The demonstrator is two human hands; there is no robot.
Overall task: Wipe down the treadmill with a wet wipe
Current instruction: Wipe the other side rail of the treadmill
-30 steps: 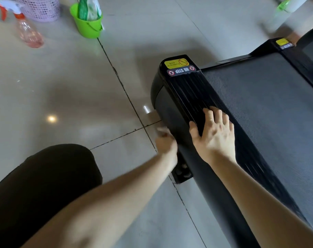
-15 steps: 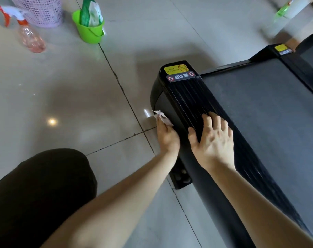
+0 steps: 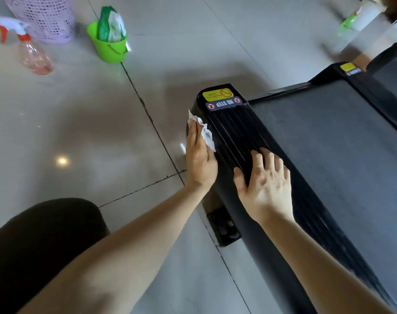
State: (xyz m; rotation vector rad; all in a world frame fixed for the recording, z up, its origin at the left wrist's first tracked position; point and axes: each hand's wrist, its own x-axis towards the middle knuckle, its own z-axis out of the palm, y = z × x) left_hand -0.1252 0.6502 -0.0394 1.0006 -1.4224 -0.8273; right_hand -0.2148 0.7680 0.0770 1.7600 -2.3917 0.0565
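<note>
Near the middle of the frame we press our left hand point(image 3: 201, 159) flat against the outer side of the treadmill point(image 3: 249, 132), fingers straight and together, with the white wet wipe point(image 3: 204, 132) trapped under the fingers; its crumpled edge sticks out past the fingertips and along the rim of the ribbed side rail point(image 3: 236, 130). The wipe sits just below the rail's end cap, close to the yellow warning sticker point(image 3: 218, 94) and the "NO STEP" label point(image 3: 223, 103) beneath it.

Our right hand point(image 3: 266, 186) lies palm down on top of the same rail, right of centre, fingers spread and relaxed, holding nothing. The grey running belt point(image 3: 329, 143) stretches away to the right of it.

On the tiled floor point(image 3: 79, 132) in the upper left stand a clear spray bottle point(image 3: 32, 53) with pink liquid and a red trigger, a lilac mesh basket point(image 3: 45, 17), and a green bucket point(image 3: 109, 48) holding a green packet point(image 3: 110, 24). Our dark-clad knee point(image 3: 41, 241) fills the lower left.
</note>
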